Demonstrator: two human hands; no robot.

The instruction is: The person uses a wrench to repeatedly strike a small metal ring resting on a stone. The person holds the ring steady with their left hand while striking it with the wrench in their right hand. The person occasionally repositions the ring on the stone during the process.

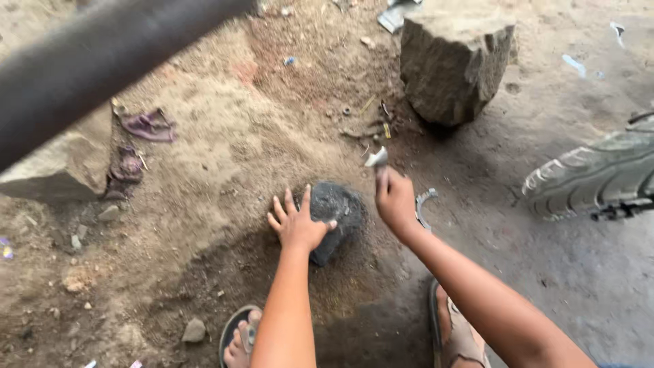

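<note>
**Two hands at a dark stone on sandy ground**

Head view: In the middle of the frame lies a dark grey stone point(335, 215), half sunk in the sandy ground point(225, 163). The left hand point(296, 221) rests on its left side with the fingers spread and flat; it presses on the stone and does not close around anything. The right hand point(395, 201) is just to the right of the stone, clenched around a small metal piece point(377, 159), whose pale, curved end stands out above the fist. What kind of tool this is, I cannot tell. Directly right of this hand, a curved metal part point(424, 204) lies on the ground.

At the upper centre stands a large rough rock point(453, 65). At the right edge there is a tyre point(596, 174) with worn tread. At the upper left, a dark blurred bar point(102, 58) crosses the frame, and below it lie purple rags point(146, 126) beside a pale stone block point(58, 167). At the bottom, two feet in sandals point(242, 337) are seen.
</note>
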